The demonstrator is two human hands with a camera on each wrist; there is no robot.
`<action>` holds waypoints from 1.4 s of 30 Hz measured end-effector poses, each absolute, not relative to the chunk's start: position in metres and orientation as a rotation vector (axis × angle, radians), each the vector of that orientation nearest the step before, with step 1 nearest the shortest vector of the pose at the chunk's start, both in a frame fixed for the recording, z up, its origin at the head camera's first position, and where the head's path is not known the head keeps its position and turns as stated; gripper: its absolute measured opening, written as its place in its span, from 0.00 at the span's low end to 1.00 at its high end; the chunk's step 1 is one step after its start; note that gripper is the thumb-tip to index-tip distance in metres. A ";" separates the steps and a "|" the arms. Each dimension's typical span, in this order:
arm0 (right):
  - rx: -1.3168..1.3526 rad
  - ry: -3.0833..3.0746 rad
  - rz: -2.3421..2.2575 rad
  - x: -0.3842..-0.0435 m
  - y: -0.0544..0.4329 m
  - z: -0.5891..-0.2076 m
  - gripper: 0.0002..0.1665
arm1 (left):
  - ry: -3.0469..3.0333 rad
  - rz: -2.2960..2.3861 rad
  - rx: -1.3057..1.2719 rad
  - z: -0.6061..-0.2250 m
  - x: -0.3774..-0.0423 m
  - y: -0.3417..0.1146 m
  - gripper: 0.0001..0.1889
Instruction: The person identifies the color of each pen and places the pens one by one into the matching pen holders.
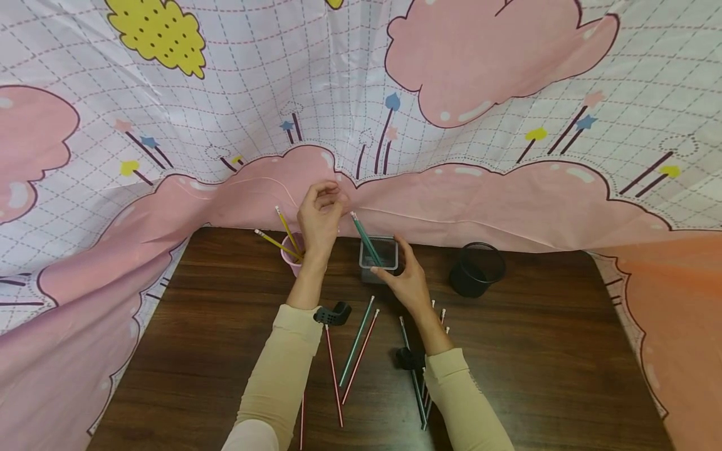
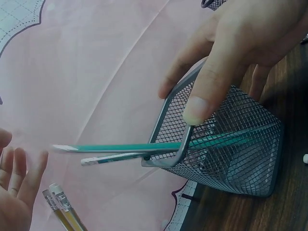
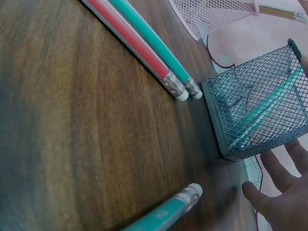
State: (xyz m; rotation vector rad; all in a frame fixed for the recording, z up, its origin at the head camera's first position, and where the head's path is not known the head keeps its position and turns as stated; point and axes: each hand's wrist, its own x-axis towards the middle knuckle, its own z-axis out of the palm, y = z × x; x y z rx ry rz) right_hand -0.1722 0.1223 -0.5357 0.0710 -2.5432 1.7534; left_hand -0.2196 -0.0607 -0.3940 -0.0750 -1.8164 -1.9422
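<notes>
My right hand (image 1: pixel 408 275) holds the rim of a square dark mesh pencil holder (image 1: pixel 369 274), thumb on the near side and fingers around the far right corner. Two green pencils (image 1: pixel 365 236) lean inside it, eraser ends sticking out above the rim. In the left wrist view, the thumb presses on the metal rim of the holder (image 2: pixel 231 144). My left hand (image 1: pixel 320 225) is raised behind the pink cup (image 1: pixel 294 268), its fingers loosely bent and nothing held. A small gap separates those fingertips from the green pencils' erasers.
Two yellow pencils (image 1: pixel 276 244) stand in the pink cup. A round black mesh cup (image 1: pixel 470 280) is at the right. Loose on the dark wooden table (image 1: pixel 536 351) lie red pencils (image 1: pixel 334 376) and green pencils (image 1: pixel 356 341), several beneath the right forearm. A patterned cloth (image 1: pixel 479 200) hangs behind.
</notes>
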 end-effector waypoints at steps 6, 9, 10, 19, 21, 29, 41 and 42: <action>0.075 -2.537 1.751 -0.173 0.121 -0.536 0.53 | -1.819 -1.926 -0.066 -0.407 -0.228 -0.063 0.12; 0.079 -2.530 1.751 -0.172 0.121 -0.536 0.53 | -1.826 -1.933 -0.063 -0.415 -0.233 -0.065 0.12; 0.083 -2.528 1.751 -0.173 0.121 -0.536 0.53 | -1.822 -1.939 -0.067 -0.417 -0.233 -0.065 0.12; 0.087 -2.521 1.752 -0.173 0.122 -0.538 0.54 | -1.803 -2.005 -0.120 -0.418 -0.227 -0.067 0.14; 0.085 -2.516 1.755 -0.174 0.122 -0.538 0.54 | -1.791 -2.031 -0.142 -0.415 -0.222 -0.067 0.14; 0.087 -2.510 1.762 -0.174 0.122 -0.538 0.53 | -1.771 -2.104 -0.124 -0.403 -0.197 -0.070 0.16; 0.090 -2.492 1.781 -0.175 0.122 -0.540 0.53 | -1.806 -2.148 -0.175 -0.420 -0.185 -0.076 0.17; 0.091 -2.493 1.782 -0.175 0.122 -0.540 0.53 | -1.805 -2.148 -0.177 -0.421 -0.185 -0.076 0.17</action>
